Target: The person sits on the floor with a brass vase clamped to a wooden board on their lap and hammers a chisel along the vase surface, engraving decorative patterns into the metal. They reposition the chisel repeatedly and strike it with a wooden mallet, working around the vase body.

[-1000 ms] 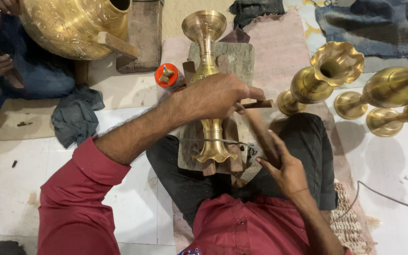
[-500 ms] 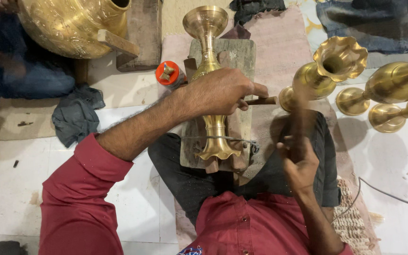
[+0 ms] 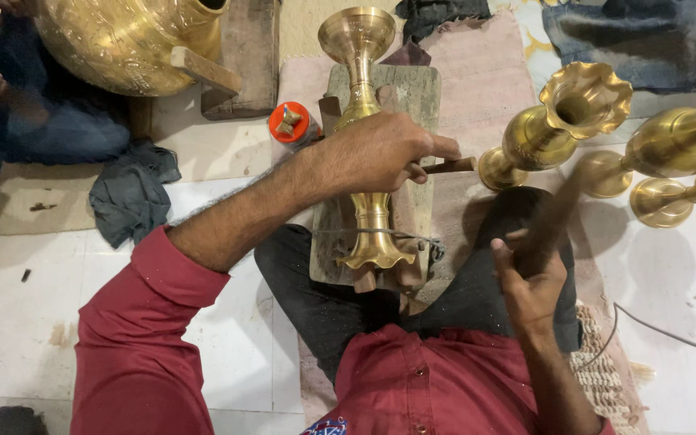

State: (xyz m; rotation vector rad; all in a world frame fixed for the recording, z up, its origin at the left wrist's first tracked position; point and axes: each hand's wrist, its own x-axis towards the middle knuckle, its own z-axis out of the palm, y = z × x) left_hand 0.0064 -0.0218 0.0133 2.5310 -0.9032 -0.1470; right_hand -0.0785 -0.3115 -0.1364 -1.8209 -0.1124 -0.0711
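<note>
A large engraved brass pot sat at the upper left. A tall brass vase lay lengthwise on a wooden block between the person's knees. The left hand was clenched around a small chisel-like tool, resting on the vase's stem. The right hand gripped a blurred wooden mallet. An orange cap lay just beside the block.

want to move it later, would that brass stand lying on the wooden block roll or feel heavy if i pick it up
The brass stand looks like solid metal, so probably heavy and stiff for its size. Its round stem would likely roll, though a wire loop near its scalloped base seems to tie it to the wooden block, and the left hand rests over it. The polished surface may be slippery.
</note>
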